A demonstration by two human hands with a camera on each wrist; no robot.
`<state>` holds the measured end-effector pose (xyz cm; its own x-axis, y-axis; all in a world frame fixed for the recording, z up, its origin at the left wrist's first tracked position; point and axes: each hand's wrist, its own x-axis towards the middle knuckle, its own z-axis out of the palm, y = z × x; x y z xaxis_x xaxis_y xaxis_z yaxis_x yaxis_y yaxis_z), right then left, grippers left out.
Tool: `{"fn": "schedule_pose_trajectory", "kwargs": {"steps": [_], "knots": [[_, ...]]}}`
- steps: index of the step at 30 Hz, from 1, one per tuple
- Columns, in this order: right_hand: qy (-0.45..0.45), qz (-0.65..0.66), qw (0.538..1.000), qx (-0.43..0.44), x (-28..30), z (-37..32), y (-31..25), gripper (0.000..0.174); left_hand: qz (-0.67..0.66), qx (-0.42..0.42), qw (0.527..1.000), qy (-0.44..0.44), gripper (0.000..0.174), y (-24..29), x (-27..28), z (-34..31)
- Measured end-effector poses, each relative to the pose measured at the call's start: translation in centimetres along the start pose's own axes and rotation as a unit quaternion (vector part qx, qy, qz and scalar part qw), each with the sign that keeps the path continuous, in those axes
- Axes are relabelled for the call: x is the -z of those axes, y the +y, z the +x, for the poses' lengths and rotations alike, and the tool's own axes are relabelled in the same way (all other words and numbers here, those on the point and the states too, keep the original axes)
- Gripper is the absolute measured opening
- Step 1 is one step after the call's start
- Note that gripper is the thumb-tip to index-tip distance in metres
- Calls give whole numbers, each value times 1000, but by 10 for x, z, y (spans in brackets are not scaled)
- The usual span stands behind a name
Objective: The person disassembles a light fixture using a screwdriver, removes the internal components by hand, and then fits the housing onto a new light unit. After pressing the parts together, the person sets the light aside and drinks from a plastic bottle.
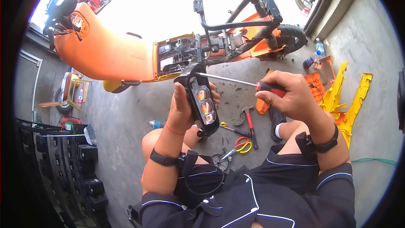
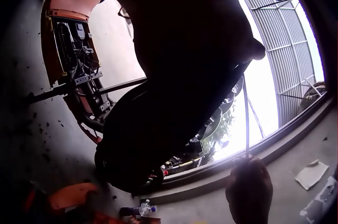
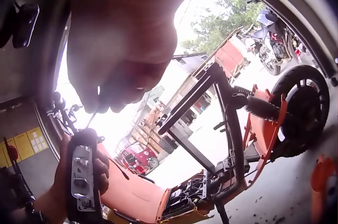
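In the head view my left hand (image 1: 181,107) grips a black-framed lamp unit (image 1: 205,101) with several clear lenses, held upright above the floor. My right hand (image 1: 291,93) is curled round the red and black handle of a screwdriver (image 1: 230,79), whose long shaft reaches left to the lamp's upper end. Whether the tip sits in a screw I cannot tell. The right wrist view shows the lamp (image 3: 82,179) from the front, with the shaft at its top and my right hand (image 3: 121,50) above. In the left wrist view the lamp's back is dark.
Beyond my hands stands a partly stripped orange motorbike (image 1: 105,46) with exposed wiring. On the floor lie a hammer (image 1: 250,126), scissors (image 1: 242,145), a drill (image 1: 157,124) and yellow panels (image 1: 358,101). Black racking (image 1: 55,164) stands at the left.
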<state>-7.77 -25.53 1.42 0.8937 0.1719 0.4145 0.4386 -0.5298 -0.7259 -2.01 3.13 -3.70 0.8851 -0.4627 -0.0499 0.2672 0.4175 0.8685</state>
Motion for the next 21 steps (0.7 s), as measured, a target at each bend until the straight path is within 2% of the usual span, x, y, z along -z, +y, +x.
{"fn": "schedule_pose_trajectory", "kwargs": {"steps": [4, 7, 9, 16, 19, 21], "knots": [[-17, -60, 998, 10, 0, 0, -2, 29, -36, 35, 999, 4, 91, -4, 3, 1], [-19, -74, 997, 25, 1, 1, -5, 28, -32, 48, 998, 28, 91, 1, -2, 0], [-56, -89, 994, 29, 4, 1, -6, 29, 4, 54, 996, 70, 98, 1, -3, 1], [-48, -102, 993, 46, 3, 0, -7, 28, 45, 49, 996, 52, 95, 3, -1, 1], [-50, -108, 992, 49, 5, -1, -7, 27, 70, 44, 995, 49, 92, 2, 0, 0], [-46, -127, 988, 73, 5, -1, -7, 30, 67, 16, 996, 49, 79, 1, 0, -1]]}}
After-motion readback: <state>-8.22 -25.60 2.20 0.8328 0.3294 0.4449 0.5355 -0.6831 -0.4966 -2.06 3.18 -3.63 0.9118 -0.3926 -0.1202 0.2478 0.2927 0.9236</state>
